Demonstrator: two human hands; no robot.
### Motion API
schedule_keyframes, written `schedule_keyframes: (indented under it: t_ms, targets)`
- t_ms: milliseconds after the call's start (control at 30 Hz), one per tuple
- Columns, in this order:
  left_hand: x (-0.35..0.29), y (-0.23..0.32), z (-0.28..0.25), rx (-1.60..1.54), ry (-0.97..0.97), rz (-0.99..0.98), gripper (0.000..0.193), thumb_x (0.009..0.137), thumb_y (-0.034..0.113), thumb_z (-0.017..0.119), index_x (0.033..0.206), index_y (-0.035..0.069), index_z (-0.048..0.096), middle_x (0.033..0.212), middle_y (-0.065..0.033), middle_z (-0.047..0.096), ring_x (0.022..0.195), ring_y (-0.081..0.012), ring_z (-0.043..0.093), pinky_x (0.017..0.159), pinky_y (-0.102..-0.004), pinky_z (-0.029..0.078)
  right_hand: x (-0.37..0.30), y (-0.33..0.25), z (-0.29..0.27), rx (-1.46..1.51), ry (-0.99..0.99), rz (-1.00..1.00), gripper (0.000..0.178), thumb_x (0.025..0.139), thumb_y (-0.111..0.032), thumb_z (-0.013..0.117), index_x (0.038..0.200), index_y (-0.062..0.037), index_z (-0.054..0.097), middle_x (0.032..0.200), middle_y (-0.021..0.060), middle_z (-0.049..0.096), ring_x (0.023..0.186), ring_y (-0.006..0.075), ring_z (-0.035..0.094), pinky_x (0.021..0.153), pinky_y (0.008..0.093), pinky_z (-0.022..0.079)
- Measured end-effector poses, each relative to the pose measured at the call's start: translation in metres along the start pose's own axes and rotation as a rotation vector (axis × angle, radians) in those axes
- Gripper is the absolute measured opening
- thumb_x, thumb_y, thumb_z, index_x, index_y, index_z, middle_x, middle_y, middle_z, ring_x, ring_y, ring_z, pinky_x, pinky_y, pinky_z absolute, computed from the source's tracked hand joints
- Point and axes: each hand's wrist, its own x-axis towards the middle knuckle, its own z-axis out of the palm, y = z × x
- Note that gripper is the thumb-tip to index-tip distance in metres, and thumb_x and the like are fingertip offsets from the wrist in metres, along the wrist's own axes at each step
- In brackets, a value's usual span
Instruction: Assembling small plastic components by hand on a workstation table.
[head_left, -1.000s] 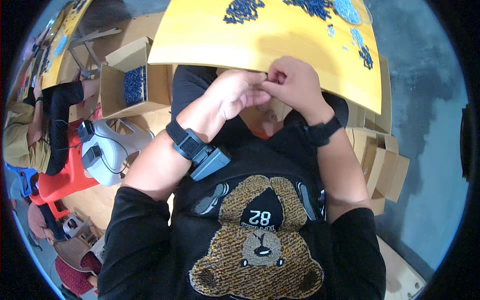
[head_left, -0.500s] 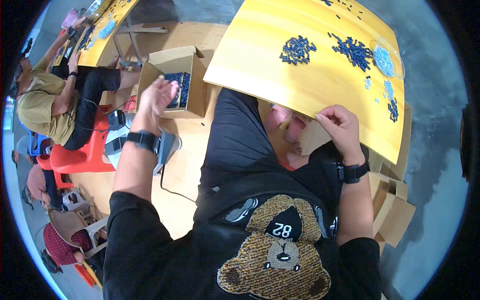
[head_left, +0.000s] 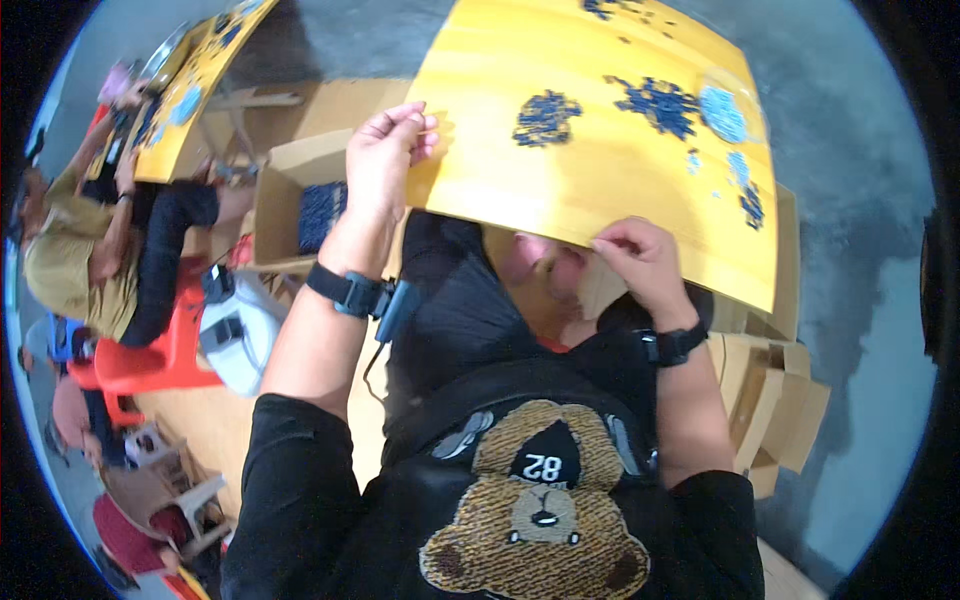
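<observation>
My left hand is over the left edge of the yellow table. Its fingers are loosely bent and slightly apart, and I see nothing in them. At the table's front edge is my right hand, thumb and forefinger pinched together; anything between them is too small to make out. A pile of small dark pieces lies nearest my left hand. Farther right are a bigger dark pile and a clear round dish of light-blue small pieces. Loose light-blue bits and dark pieces lie near the right edge.
An open cardboard box holding dark pieces stands left of my legs. More cardboard boxes are at the right. A red chair and a white stool stand left, near a seated person at another yellow table.
My left hand has moved from above the cardboard box up and right to the table's left edge. My right hand keeps its pinch at the front edge. The view has shifted slightly.
</observation>
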Motion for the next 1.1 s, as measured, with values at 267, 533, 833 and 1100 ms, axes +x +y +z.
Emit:
schedule_keyframes:
  t_ms: [267, 533, 833, 1100]
  targets:
    - [-0.032, -0.05, 0.084, 0.007, -0.202, 0.119, 0.016, 0.09, 0.006, 0.055, 0.103, -0.002, 0.061, 0.085, -0.0057, 0.065, 0.07, -0.0085, 0.058, 0.065, -0.0203, 0.048, -0.007, -0.003, 0.01, 0.122, 0.0, 0.052, 0.009, 0.075, -0.011, 0.07, 0.075, -0.0039, 0.065, 0.068, 0.0025, 0.058, 0.057, 0.0075, 0.052, 0.052, 0.0219, 0.042]
    - [-0.036, -0.058, 0.084, 0.054, -0.328, 0.143, 0.015, 0.091, 0.003, 0.053, 0.103, -0.003, 0.06, 0.086, -0.0052, 0.062, 0.075, -0.0103, 0.057, 0.068, -0.0207, 0.046, -0.004, 0.0, 0.001, 0.137, 0.008, 0.055, 0.009, 0.075, -0.011, 0.07, 0.077, -0.0031, 0.065, 0.067, 0.0024, 0.056, 0.057, 0.0084, 0.051, 0.052, 0.0221, 0.042]
    - [-0.032, -0.066, 0.078, 0.005, -0.367, 0.171, 0.015, 0.09, 0.004, 0.055, 0.102, -0.004, 0.06, 0.086, -0.007, 0.062, 0.073, -0.0117, 0.056, 0.069, -0.0217, 0.046, -0.008, -0.002, 0.008, 0.143, 0.036, 0.056, 0.009, 0.075, -0.01, 0.07, 0.079, -0.0038, 0.066, 0.071, 0.0036, 0.058, 0.058, 0.0097, 0.053, 0.052, 0.0223, 0.043]
    - [-0.034, -0.065, 0.079, -0.004, -0.33, 0.155, 0.015, 0.09, 0.005, 0.055, 0.101, -0.003, 0.06, 0.086, -0.007, 0.063, 0.072, -0.0115, 0.057, 0.067, -0.022, 0.046, -0.009, -0.01, 0.011, 0.028, 0.039, 0.04, 0.008, 0.075, -0.011, 0.069, 0.077, -0.004, 0.065, 0.069, 0.0043, 0.057, 0.058, 0.0116, 0.055, 0.052, 0.0238, 0.043]
